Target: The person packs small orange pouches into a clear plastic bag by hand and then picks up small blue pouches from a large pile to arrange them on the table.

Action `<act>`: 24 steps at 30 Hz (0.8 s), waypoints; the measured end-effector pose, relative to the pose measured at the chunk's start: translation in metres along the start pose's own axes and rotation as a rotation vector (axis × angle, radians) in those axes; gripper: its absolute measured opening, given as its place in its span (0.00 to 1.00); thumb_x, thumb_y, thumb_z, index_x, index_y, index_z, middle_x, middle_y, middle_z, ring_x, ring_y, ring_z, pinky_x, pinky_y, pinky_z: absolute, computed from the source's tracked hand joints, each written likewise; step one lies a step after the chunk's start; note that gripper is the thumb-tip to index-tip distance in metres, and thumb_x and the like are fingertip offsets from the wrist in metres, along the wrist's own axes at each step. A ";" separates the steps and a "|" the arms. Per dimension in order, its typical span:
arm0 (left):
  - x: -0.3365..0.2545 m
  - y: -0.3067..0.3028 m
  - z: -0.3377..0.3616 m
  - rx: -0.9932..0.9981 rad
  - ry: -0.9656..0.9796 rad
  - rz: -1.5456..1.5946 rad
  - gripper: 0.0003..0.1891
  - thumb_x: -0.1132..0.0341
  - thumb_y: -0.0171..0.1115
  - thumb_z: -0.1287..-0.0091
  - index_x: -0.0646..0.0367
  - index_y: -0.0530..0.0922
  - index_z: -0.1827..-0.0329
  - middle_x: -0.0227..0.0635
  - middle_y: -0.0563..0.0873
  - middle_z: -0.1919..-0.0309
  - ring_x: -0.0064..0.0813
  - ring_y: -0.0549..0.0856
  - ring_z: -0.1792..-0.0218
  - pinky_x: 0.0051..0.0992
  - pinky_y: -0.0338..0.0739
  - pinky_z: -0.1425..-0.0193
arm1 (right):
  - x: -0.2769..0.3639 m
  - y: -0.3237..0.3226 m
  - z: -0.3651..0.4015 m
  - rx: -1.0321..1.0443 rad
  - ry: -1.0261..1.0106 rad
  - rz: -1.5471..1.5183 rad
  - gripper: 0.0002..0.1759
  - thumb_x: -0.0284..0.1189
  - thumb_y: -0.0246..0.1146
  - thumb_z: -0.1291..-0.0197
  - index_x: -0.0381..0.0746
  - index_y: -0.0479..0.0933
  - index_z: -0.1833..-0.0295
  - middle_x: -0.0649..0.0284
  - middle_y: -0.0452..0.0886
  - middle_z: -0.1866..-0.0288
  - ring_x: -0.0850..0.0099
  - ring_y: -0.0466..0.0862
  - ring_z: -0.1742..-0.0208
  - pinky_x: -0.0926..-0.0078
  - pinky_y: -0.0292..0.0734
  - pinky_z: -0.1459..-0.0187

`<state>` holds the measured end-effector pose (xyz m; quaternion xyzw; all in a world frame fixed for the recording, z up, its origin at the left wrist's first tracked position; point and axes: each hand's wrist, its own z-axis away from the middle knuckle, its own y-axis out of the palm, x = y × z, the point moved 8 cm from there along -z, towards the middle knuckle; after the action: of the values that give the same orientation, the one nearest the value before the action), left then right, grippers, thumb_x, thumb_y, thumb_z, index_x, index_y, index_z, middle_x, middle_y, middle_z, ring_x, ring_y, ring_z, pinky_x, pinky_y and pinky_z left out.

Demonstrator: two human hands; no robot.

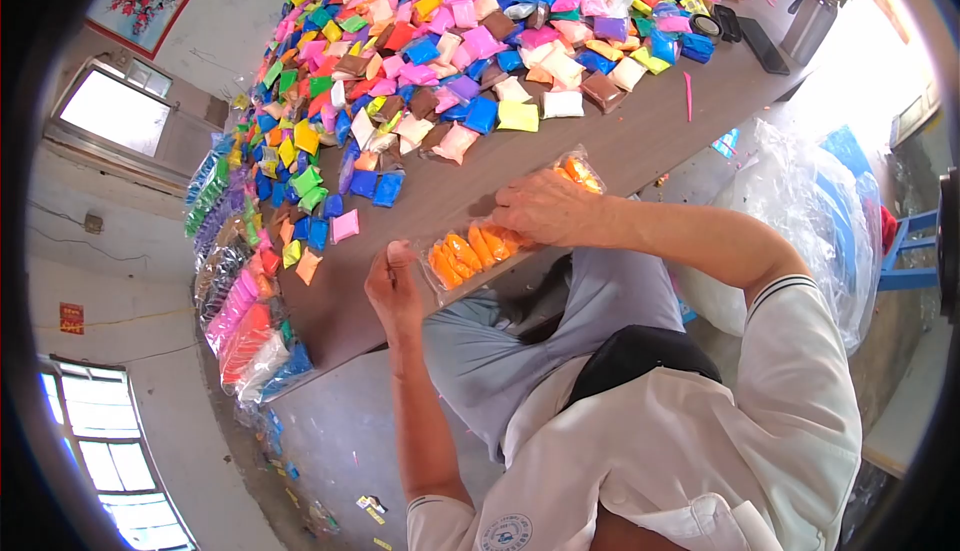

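We find a clear bag of orange packets lying along the near edge of the tabletop, in front of the seated person. The right hand lies over the bag's middle, fingers bent; orange shows on either side of it. We cannot tell whether its grip is closed on the packets or merely pressing. The left hand is raised at the bag's left end, fingertips close to the film. Its grip is narrow, and we cannot tell whether any film is pinched. Beyond the hands we record a broad heap of coloured packets. To the heap's right we note a pink stick, a dark flat device and a bottle.
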<state>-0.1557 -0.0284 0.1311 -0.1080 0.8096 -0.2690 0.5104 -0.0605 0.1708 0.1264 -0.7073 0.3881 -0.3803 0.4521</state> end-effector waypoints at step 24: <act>0.049 0.004 0.001 0.265 -0.421 0.028 0.26 0.42 0.63 0.32 0.61 0.84 0.71 0.34 0.87 0.66 0.24 0.81 0.59 0.29 0.68 0.41 | 0.004 0.002 0.001 0.074 -0.014 -0.009 0.23 0.32 0.71 0.50 0.49 0.80 0.45 0.62 0.80 0.59 0.61 0.84 0.51 0.60 0.80 0.56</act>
<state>-0.1765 -0.0474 0.0902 -0.0826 0.6445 -0.3376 0.6810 -0.0580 0.1668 0.1251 -0.6945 0.3673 -0.3916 0.4790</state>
